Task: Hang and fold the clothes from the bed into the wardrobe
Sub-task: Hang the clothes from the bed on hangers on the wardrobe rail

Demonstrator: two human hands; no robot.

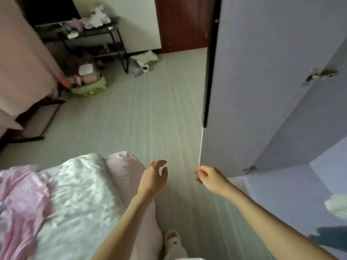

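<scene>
The bed [129, 173] fills the lower left, with a pale pink sheet at its corner. On it lie a white crumpled garment [78, 186] and a pink satin garment [20, 199] at the far left. My left hand [154, 178] hovers by the bed corner, fingers loosely spread, holding nothing. My right hand [208, 177] hangs over the floor near the bottom edge of the open wardrobe door [262, 91], fingers loosely curled and empty. Inside the wardrobe at the lower right, a white item [336, 207] and a dark blue item [330, 237] are partly in view.
Light wood-look floor [154, 113] runs between bed and wardrobe. A black metal rack [90, 34] with clutter stands at the back left, a green basket [90, 87] and small items below it. A dark red door [184, 23] is at the back. My slippered foot [172, 241] is at the bottom.
</scene>
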